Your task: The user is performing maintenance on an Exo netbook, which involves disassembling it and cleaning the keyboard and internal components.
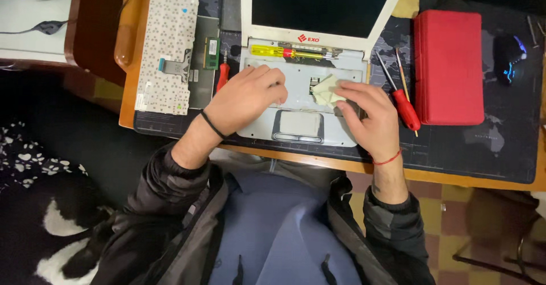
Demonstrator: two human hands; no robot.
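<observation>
Now I see my left hand (245, 96) lying loosely curled and empty on the laptop (301, 91), and my right hand (367, 114) pressing flat fingers on a pale cloth (325, 90) at its middle. A yellow screwdriver (278, 51) lies near the hinge, a red screwdriver (401, 98) just right on the bench (466, 177), a loose keyboard (166, 50) left.

Both forearms reach forward from dark jacket sleeves pushed back at the wrists. The left hand (245, 96) lies palm down, fingers curled loosely inward, a black band on its wrist. The right hand (368, 114) lies palm down, fingers stretched leftward, a red string on its wrist.
</observation>
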